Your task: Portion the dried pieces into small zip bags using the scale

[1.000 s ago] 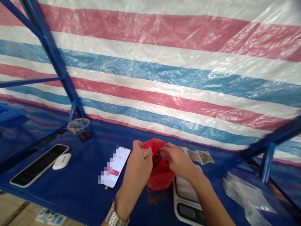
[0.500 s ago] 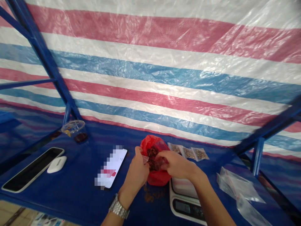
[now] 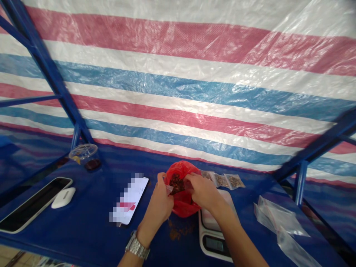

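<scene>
Left hand (image 3: 160, 203) pinching clear plastic (image 3: 168, 189), right hand (image 3: 205, 191) in unclear grip, a tug could spill the red bag (image 3: 185, 208) toward the table's near edge (image 3: 44, 252).

Striped plastic sheeting in red, white and blue (image 3: 178, 85) fills the back, creased and shiny, bright glare at upper right. Blue metal frame bars (image 3: 50, 79) slant at left, thinner crossbar meeting them; more blue bars at right, one short upright brace (image 3: 301, 181). Dark blue flat tabletop (image 3: 91, 207) spans below, reaching the sheeting's lower edge. Beige tiled floor (image 3: 7, 252) shows at bottom left, pale tiles, partly cut off.
</scene>
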`<state>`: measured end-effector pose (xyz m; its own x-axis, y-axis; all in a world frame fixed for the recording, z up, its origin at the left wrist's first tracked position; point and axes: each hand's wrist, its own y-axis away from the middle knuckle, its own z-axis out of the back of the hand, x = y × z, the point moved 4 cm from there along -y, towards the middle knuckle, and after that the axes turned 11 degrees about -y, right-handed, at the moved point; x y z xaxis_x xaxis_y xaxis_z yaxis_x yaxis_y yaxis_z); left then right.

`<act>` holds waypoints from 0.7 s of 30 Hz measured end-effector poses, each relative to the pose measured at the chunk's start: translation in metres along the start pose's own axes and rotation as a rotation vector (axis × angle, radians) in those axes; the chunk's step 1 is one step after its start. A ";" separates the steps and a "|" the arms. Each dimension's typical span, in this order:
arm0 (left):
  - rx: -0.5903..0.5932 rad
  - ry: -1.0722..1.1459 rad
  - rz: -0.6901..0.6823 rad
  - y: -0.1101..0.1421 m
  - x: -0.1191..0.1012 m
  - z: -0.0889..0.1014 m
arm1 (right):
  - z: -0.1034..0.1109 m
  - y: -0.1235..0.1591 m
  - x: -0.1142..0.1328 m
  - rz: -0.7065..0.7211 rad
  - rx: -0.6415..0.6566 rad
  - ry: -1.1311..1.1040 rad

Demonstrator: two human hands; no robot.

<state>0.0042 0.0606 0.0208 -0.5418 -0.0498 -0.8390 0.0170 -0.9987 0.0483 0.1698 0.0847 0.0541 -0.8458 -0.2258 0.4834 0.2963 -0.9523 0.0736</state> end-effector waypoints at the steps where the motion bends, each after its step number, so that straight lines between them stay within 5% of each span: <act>1: 0.012 0.071 -0.006 -0.001 -0.003 -0.001 | -0.001 -0.002 0.000 0.011 -0.033 0.014; 7: -0.040 0.161 0.000 -0.005 -0.012 0.003 | -0.001 -0.004 -0.005 0.059 -0.027 -0.028; 14: -0.108 0.150 0.083 -0.002 -0.009 0.007 | 0.001 0.008 -0.008 0.087 0.288 -0.398; 21: -0.097 0.106 0.019 -0.004 -0.010 0.002 | -0.002 0.002 -0.008 -0.062 0.058 -0.064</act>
<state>0.0080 0.0652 0.0297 -0.4488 -0.0644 -0.8913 0.1106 -0.9937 0.0161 0.1765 0.0841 0.0482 -0.8337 -0.1518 0.5309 0.2714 -0.9500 0.1545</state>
